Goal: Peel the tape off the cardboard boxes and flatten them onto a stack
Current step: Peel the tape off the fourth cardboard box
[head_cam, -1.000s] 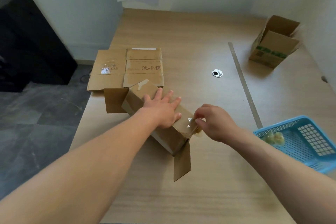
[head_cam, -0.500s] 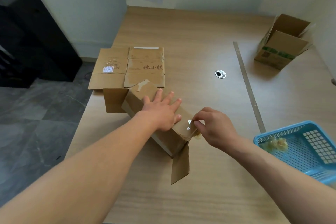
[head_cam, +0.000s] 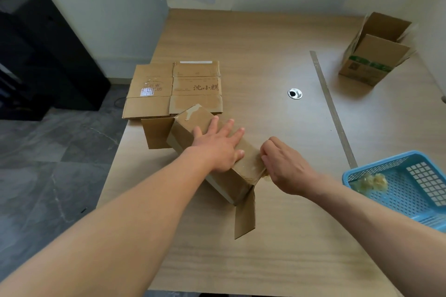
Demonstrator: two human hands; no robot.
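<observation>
A long brown cardboard box lies slantwise on the wooden table, with end flaps hanging open at both ends. My left hand presses flat on its top, fingers spread. My right hand is at the box's near right end, fingers curled, pinching clear tape at the box's edge. Behind the box lies a flattened cardboard stack at the table's left edge.
An open box with green print stands at the far right. A blue plastic basket holding crumpled tape sits at the right edge. A metal ruler strip and a cable hole lie between. The floor drops off left of the table.
My right hand has slid down from the box's top edge to its right end, still on the tape. My left hand stays pressed on the box.
</observation>
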